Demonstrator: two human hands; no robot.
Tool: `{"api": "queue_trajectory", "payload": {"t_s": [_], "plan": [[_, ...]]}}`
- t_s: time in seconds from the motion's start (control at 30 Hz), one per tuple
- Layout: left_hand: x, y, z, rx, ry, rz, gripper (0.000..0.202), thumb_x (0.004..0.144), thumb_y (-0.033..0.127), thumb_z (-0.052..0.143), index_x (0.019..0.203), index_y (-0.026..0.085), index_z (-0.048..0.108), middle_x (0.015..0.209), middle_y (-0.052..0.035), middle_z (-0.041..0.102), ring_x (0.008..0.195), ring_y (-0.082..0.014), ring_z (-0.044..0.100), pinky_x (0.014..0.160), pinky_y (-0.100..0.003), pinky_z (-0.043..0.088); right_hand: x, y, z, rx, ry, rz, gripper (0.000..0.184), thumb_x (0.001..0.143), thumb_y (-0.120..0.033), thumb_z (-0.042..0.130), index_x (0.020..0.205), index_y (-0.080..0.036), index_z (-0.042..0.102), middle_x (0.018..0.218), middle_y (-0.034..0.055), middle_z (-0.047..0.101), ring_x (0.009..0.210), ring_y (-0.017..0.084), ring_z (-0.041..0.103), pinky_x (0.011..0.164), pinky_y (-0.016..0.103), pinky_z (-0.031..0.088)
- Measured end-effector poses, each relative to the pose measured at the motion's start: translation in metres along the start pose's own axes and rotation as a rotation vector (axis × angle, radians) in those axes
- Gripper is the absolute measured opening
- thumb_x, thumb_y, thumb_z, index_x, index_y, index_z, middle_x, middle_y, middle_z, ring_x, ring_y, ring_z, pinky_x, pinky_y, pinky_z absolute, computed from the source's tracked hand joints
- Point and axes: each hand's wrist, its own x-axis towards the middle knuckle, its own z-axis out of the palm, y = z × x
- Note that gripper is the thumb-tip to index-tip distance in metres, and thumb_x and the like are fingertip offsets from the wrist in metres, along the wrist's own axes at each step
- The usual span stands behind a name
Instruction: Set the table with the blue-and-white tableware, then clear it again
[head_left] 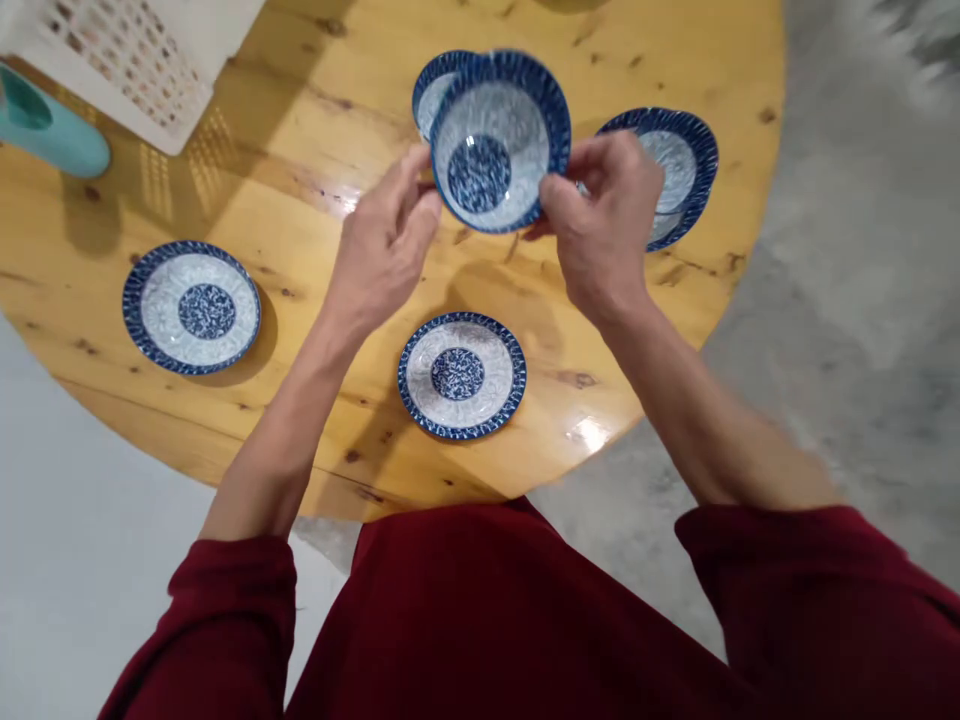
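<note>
A blue-and-white patterned bowl (499, 140) is held above the table, tilted so that its inside faces me. My right hand (604, 215) pinches its right rim, thumb in front and fingers behind. At the left rim, the thumb and fingers of my left hand (386, 240) close around the edge. Partly hidden behind the bowl is another blue-rimmed dish (435, 90). Below my hands a matching plate (461, 375) lies near the table's front edge. Beyond my right wrist sit blue-rimmed dishes (694, 165), seemingly one on another and partly covered by the hand.
The round wooden table (330, 400) has a curved edge at the front and right. Another patterned plate (206, 308) lies on the left. A white perforated basket (142, 80) and a turquoise container (67, 140) occupy the back left. Grey floor (847, 300) shows at right.
</note>
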Motion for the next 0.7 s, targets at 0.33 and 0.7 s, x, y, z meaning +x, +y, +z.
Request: {"api": "queue_trajectory", "payload": {"t_s": [0.33,0.7], "plan": [[-0.159,-0.034,0.05,-0.123,-0.105,-0.128,0.048,0.098,0.038,0.041,0.141,0.019,0.054,0.137,-0.0124,0.063,0.118,-0.0247,0.064,0.104,-0.041,0.051,-0.171,0.041,-0.026,-0.016,-0.032,0.27,0.021,0.079,-0.037,0.067,0.089,-0.022,0.056,0.083,0.0014,0.066,0.065,0.016,0.065,0.057,0.03,0.056],[-0.196,-0.062,0.089,-0.102,0.022,-0.185,0.048,0.097,0.032,0.041,0.142,0.019,0.051,0.131,-0.0134,0.064,0.114,-0.0247,0.063,0.105,-0.043,0.049,-0.207,0.067,-0.019,0.027,-0.052,0.329,0.026,0.074,-0.036,0.068,0.09,-0.019,0.058,0.084,0.0004,0.065,0.066,0.015,0.063,0.055,0.028,0.056]]}}
